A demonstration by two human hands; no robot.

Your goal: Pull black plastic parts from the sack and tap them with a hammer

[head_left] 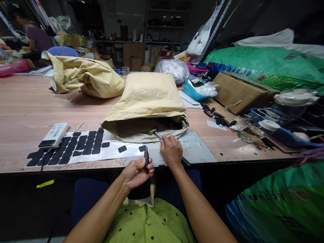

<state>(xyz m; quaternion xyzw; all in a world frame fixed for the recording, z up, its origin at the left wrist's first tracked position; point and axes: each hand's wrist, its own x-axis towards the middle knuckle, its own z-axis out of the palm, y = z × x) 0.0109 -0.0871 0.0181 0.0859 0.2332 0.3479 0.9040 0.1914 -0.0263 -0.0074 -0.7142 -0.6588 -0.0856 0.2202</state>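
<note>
My left hand (138, 172) is closed in a pinch round a small black cylindrical part (146, 157), held upright at the table's front edge. Just right of it, my right hand (171, 151) grips a small hammer (159, 135) with a yellowish head, a metal shaft and a dark handle end sticking out below the palm. The hammer head overlaps the open mouth of a tan sack (152, 94) lying on the table; the sack's inside is dark. Under both hands is a grey board (197, 148). A white sheet (111, 153) with rows of black rounded stickers lies to the left.
A white power strip (54, 135) with a cable sits at left. Another tan sack (101, 76) slumps behind it. At right are loose black parts (217, 116), a cardboard box (240, 92) and a clear jar (291, 104). A person (37, 35) sits at the far left.
</note>
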